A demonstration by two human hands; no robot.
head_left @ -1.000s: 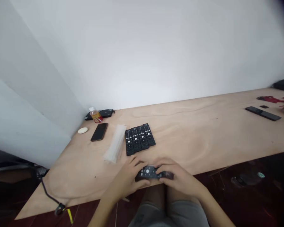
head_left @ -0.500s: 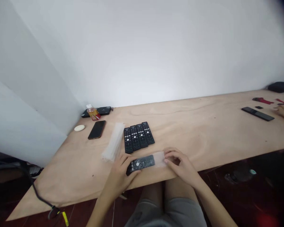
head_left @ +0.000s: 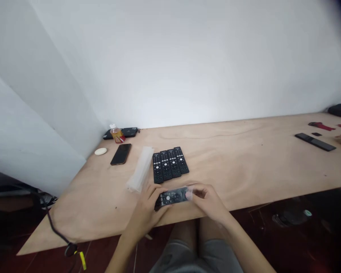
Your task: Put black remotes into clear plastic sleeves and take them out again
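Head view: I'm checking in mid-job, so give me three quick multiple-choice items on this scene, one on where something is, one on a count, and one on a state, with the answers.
1. Where does the bundle of clear plastic sleeves lie relative to the row of black remotes?
A) To its right
B) To its left
C) On top of it

2. How many remotes are in that row on the plywood table?
A) Two
B) Three
C) Four

3. What state is the remote nearest the person in?
A) Held by the left hand and right hand, with clear plastic at its right end
B) Lying untouched on the table
C) Held by the left hand only

Answers:
1. B, as the bundle lies beside the row's left side.
2. C, as four lie side by side.
3. A, as one hand is at each end.
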